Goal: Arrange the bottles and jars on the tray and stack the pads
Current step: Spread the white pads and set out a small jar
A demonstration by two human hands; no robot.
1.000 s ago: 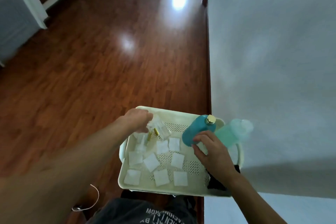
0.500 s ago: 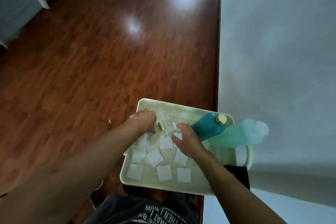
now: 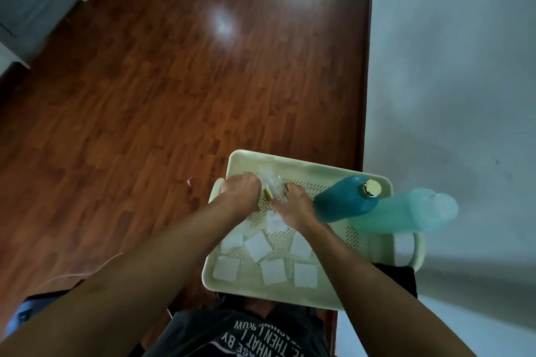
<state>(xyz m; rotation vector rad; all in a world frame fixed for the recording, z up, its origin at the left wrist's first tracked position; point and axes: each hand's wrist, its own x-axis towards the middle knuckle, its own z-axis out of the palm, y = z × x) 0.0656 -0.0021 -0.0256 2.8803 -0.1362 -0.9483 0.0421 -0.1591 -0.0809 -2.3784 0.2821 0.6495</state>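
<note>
1. Tray (image 3: pixel 290 295) cream, perforated, over the lap; its right edge lies near the wall (image 3: pixel 452 66), its left edge over wood floor (image 3: pixel 145 95); open floor to the left and beyond.
2. Left hand (image 3: pixel 240 194) and right hand (image 3: pixel 295 206) meet at the tray's far left corner, on either side of a clear jar (image 3: pixel 271 182) with a gold part; blur hides the fingers, cannot tell if either grips it.
3. Blue bottle (image 3: pixel 342 200), gold cap, stands at the far right; a pale teal bottle (image 3: pixel 406 211) just beside it, at the right rim.
4. White pads (image 3: pixel 256 246) lie scattered singly across the near half, unstacked; the nearest ones sit close to the near rim.
</note>
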